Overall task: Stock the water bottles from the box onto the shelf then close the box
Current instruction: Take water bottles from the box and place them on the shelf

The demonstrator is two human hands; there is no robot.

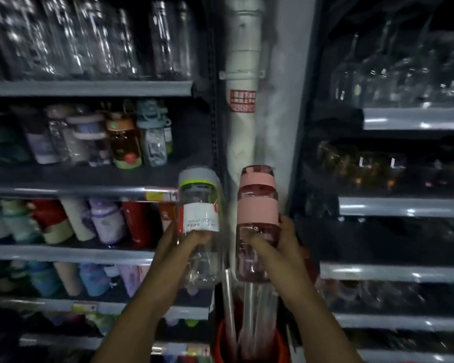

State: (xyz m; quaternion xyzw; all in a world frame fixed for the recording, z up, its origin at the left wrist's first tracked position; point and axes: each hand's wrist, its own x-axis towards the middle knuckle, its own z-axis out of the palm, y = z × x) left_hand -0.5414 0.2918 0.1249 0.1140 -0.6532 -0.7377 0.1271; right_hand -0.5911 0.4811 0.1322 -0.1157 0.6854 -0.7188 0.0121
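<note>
Left hand (177, 246) grips clear bottle (198, 200); right hand (277, 248), pink bottle (257, 208) (blurred).

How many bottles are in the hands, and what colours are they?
Clear bottle with grey lid, held in the left hand: 1
Pink bottle, held in the right hand: 1
Total: 2

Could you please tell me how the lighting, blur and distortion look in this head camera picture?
Head view: dim overall, darkest on the right-hand shelves; motion blur smears the stocked bottles on the left shelves; the clear bottle in the left hand and the pink bottle in the right hand look sharper; glare streaks the shelf edges; wide-angle distortion tilts the shelf lines.
</note>
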